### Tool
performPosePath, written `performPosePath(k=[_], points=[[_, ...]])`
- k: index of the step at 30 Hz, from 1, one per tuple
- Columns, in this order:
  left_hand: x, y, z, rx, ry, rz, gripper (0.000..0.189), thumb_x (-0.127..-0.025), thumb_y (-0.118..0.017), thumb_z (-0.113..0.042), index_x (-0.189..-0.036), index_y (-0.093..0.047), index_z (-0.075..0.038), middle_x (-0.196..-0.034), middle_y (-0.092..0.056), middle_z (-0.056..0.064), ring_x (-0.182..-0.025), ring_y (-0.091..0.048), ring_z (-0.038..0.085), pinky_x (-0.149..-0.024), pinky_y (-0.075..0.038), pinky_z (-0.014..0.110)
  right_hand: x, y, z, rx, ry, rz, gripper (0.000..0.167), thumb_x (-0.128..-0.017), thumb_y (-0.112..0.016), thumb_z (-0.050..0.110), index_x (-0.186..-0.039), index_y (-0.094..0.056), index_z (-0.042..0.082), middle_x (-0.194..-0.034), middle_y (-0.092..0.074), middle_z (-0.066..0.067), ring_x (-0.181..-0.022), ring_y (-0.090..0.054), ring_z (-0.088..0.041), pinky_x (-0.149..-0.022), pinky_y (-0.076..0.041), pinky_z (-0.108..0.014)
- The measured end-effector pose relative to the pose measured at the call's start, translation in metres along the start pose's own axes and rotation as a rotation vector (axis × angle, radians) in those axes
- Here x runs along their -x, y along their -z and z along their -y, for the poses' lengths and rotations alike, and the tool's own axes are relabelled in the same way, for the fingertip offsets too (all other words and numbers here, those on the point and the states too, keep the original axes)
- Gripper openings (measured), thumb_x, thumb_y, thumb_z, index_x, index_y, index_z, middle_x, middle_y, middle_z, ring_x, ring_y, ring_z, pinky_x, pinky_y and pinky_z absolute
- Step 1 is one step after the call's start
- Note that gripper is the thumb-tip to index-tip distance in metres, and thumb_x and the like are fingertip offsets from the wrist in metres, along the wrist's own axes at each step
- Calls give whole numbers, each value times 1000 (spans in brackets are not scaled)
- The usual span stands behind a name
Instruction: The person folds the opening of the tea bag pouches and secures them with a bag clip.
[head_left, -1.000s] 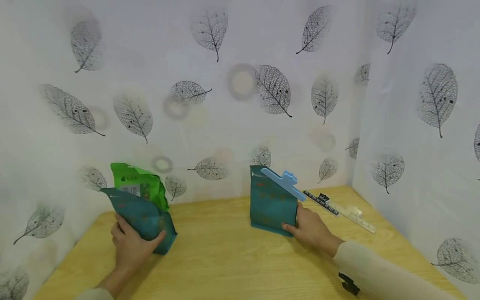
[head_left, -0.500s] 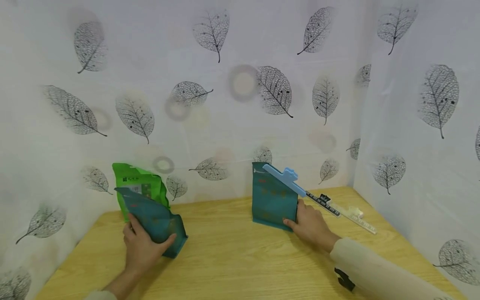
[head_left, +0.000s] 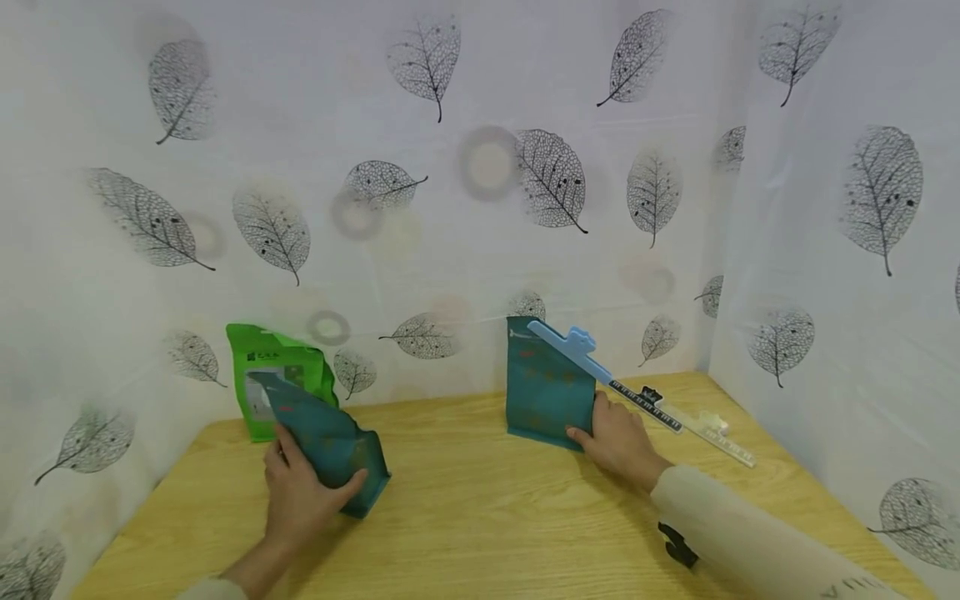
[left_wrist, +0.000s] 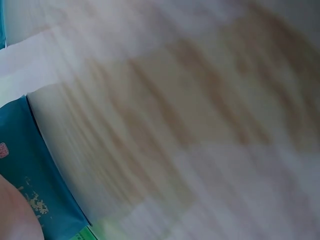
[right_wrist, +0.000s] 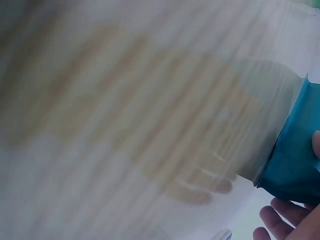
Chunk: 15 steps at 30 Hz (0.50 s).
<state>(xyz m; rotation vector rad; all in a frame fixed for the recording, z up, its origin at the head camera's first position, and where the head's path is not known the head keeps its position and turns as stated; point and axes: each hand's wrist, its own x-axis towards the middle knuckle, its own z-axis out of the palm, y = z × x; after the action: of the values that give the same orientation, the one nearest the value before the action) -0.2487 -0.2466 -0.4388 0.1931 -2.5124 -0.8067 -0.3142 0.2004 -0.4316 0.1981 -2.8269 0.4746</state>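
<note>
In the head view my left hand [head_left: 303,492] grips a teal pouch [head_left: 330,437] by its lower part, thumb across the front; the pouch leans to the left. My right hand [head_left: 622,442] holds a second teal pouch [head_left: 551,387] by its lower right edge, and this one stands nearly upright. A light blue sealing clip [head_left: 573,350] sits slanted across its top right. The left wrist view shows one pouch [left_wrist: 45,165] with part of the hand [left_wrist: 17,215] against it. In the right wrist view, fingers curl below the other pouch [right_wrist: 295,150].
Behind the left pouch a green pouch [head_left: 281,354] stands near the back wall. To the right lie a black clip [head_left: 648,406] and a clear clip [head_left: 723,437] on the wooden table [head_left: 465,517]. Leaf-printed sheeting [head_left: 480,233] encloses the back and sides.
My left hand and its pouch have shifted right, uncovering more of the green pouch. The right-hand pouch with its blue clip has moved slightly up and away in the head view.
</note>
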Motion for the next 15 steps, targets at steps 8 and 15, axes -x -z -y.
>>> performPosePath(k=[8, 15], points=[[3, -5, -3, -6, -26, -4, 141, -69, -87, -48, -155, 10, 7, -149, -12, 42, -132, -24, 61, -100, -35, 74, -7, -6, -2, 4, 7, -18, 78, -92, -69, 43, -133, -43, -18, -111, -63, -34, -102, -64, -47, -88, -51, -60], [4, -7, -10, -5, -49, 5, 142, -70, -87, -49, -155, 13, 5, -149, -11, 41, -132, -24, 61, -100, -35, 73, -11, -6, -4, 128, 56, -62, 54, -94, -66, 46, -96, -67, -8, -81, -66, -18, -77, -66, -34, -68, -56, -49]])
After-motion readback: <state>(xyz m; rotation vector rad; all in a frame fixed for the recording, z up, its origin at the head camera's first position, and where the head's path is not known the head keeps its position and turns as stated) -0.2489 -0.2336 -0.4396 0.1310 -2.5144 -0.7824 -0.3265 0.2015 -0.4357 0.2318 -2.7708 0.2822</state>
